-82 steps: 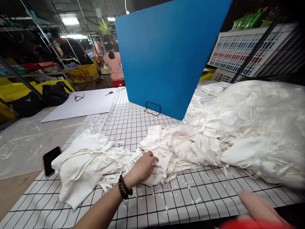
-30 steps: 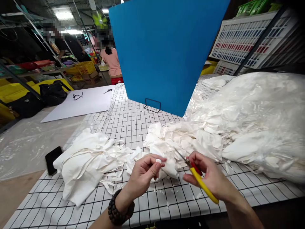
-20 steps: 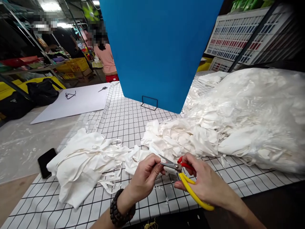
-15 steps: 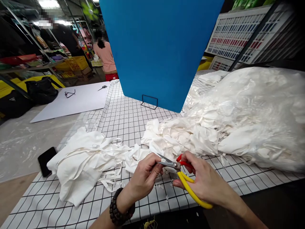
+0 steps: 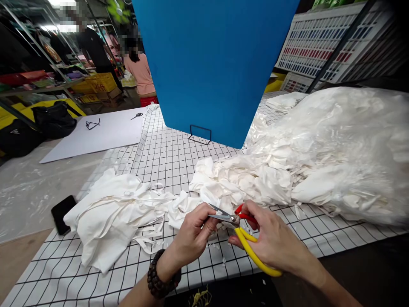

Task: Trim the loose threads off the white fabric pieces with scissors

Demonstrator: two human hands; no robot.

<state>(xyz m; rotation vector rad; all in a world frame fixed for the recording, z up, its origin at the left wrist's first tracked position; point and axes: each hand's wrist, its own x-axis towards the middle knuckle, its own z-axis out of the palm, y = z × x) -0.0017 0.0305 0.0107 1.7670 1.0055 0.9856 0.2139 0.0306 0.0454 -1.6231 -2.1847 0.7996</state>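
Head cam, near edge first: left hand point(image 5: 191, 236), bead bracelet point(image 5: 161, 279) on the wrist, fingers curled and pinching a small white fabric piece point(image 5: 213, 221) right at the blade tips. Can't tell how much cloth sits between thumb & forefinger; it's mostly hidden. Right hand point(image 5: 273, 245) is closed round the scissors point(image 5: 238, 228), red/yellow handles, blades pointing left and nearly together, tips just beside the left fingertips.

Risks, as I judge them:
- Blade tips are touching-close to the left thumb. If the pinch creeps fwd or the cloth slips, the cut could nick skin.
- The piece is tiny & limp; w/ no tension it may fold between the blades and chew instead of cutting clean.
- Loose strips from the left cloth heap point(image 5: 111, 213) trail under both hands, so a stray strip could get caught in the cut.
- Small snippets litter the checked table cover point(image 5: 179, 162); more offcuts may mix w/ good pieces.

Further out: the big white fabric pile point(image 5: 319, 157) on the right, spilling toward the hands, could slide onto the work spot. A black phone point(image 5: 62, 214) lies at the left edge, near the heap. Behind stand a blue board point(image 5: 217, 64), a white sheet point(image 5: 99, 134) w/ another pair of scissors, and people at the shelves far back.
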